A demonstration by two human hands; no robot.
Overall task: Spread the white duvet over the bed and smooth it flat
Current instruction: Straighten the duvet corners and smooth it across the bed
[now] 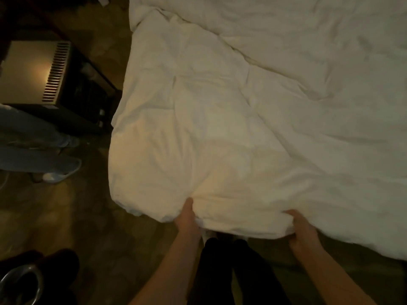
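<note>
Two bare hands, left hand (187,219) and right hand (302,227), each grip one white duvet's (231,128) near edge.

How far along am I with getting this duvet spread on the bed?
Mostly spread: the white fabric duvet already covers the bed. In hand: left hand and right hand grip its near edge. Left: creases and a long diagonal fold across the middle need smoothing, and the near corner is bunched.

Dim, warm light from left, soft blur
</note>
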